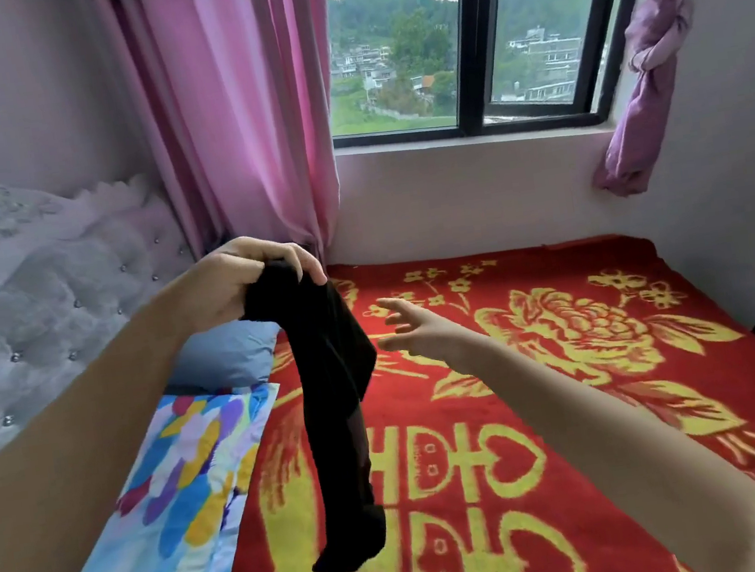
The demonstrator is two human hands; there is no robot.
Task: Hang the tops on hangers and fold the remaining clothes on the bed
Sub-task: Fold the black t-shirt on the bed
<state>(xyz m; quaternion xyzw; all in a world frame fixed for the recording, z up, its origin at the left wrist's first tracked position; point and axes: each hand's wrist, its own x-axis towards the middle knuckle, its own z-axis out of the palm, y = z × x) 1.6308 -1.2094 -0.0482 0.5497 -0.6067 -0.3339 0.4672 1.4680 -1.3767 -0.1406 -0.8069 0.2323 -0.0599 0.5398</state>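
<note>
Black tights (331,388) hang from the left hand (241,284), whose curled fingers grip the bunched top; the toe end dangles just above the red blanket (573,404). Right hand (415,329) reaches toward the garment, fingers spread, holding nothing. Step in hand, by judgement: folding a remaining garment. Next move likely calls for the right hand to catch the hanging length and double it over. A patterned pillow (178,504) and a blue pillow (226,358) lie left; neither blocks the folding area.
</note>
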